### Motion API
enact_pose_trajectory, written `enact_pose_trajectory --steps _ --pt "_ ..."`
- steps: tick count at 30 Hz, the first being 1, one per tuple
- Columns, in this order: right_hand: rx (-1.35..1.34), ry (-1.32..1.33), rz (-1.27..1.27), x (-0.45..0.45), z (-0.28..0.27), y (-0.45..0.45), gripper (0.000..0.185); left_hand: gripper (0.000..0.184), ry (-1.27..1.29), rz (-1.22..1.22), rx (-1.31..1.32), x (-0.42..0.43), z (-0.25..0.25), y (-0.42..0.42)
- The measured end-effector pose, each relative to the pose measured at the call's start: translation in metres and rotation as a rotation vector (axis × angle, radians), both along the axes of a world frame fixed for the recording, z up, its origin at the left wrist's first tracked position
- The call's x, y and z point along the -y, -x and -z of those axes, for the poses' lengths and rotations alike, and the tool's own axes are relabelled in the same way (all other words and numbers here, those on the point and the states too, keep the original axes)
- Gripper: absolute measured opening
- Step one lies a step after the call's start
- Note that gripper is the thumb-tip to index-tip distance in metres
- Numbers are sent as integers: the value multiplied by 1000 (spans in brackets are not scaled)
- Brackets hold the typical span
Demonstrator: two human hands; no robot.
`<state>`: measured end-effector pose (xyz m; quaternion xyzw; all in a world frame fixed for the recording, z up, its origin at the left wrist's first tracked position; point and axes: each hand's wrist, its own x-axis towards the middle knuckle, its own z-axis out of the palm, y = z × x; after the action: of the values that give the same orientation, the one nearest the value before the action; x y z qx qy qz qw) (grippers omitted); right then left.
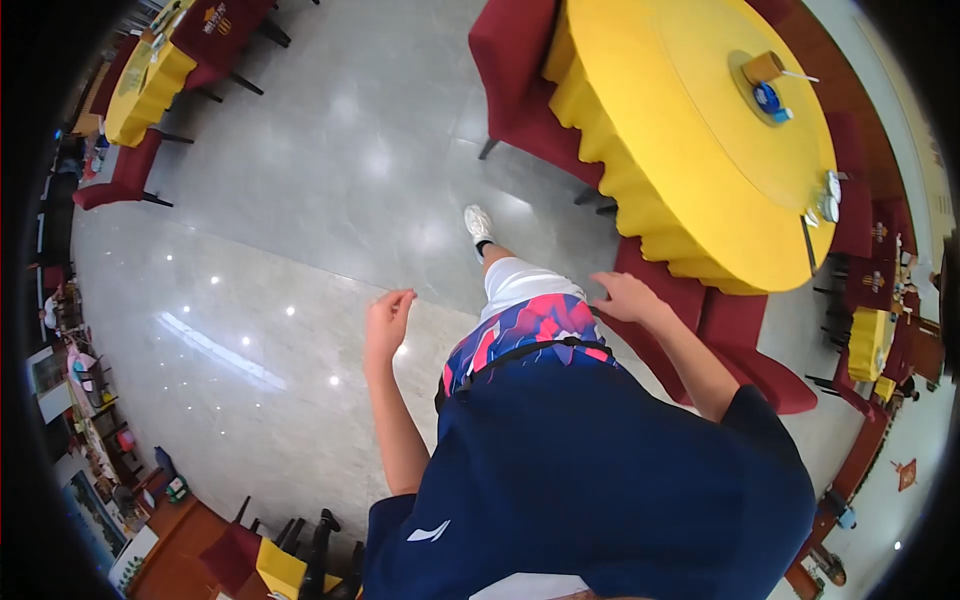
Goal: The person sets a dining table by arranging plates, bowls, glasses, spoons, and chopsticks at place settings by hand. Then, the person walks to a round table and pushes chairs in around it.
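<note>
My left hand [388, 322] hangs over the floor, its fingers loosely bent, with nothing visible in it. On the other side, my right hand [628, 297] is held beside my hip with relaxed, slightly parted fingers, also holding nothing I can see. It is near the dark red chairs [655, 325] by a round table with a yellow cloth [660, 150]. Neither hand appears to touch anything. Between them are my patterned waist garment [530, 325], white shorts [525, 283] and one white shoe [478, 225].
On the yellow table are a brown cup-like container [763, 68], a blue item [767, 97] and some glassware [829, 208]. Another yellow-covered table [150, 95] with red chairs [135, 170] stands at upper left. Shiny grey floor [330, 150] stretches between the tables.
</note>
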<state>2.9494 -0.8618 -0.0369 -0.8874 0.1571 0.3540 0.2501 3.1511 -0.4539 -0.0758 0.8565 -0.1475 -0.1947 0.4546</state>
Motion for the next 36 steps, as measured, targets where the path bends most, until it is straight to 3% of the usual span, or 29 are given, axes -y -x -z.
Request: enact_pose_trajectory --steps 3,6,8,11,12,14,16,21,24,25,30,33,36 --pt "199 74 -61 29 41 -89 58 31 -270 56 -54 -17 3 -48" --pt "213 75 31 44 18 -195 59 33 -335 22 -150 -15 -10 -102" --pt "557 11 143 58 26 -252 59 34 -294 -18 -157 -1 -20 -142" --pt "622 41 266 72 17 -334 62 36 -275 -67 -163 9 -29 -199" --pt "560 106 253 81 21 -357 71 36 -279 -70 -132 11 -33 -214" --pt "295 -35 441 90 -30 -408 86 36 -269 -94 -154 22 -42 -240" --pt "320 -18 481 100 -40 -450 92 37 -242 -137 -170 21 -39 -272" --pt "274 96 645 96 -44 -518 107 37 -173 -80 -291 -9 25 -359" --pt "299 256 669 99 13 -545 113 38 -105 8 -297 -14 51 -455" --pt "232 272 731 92 4 -548 116 38 -99 57 -279 -11 49 -479" --pt "79 447 860 78 1 -570 112 35 -146 147 -178 25 22 -643" --pt "-43 527 923 73 -3 -584 110 32 -74 304 -129 53 34 -730" --pt "-65 654 931 60 2 -579 107 29 -172 539 -145 105 29 -800"
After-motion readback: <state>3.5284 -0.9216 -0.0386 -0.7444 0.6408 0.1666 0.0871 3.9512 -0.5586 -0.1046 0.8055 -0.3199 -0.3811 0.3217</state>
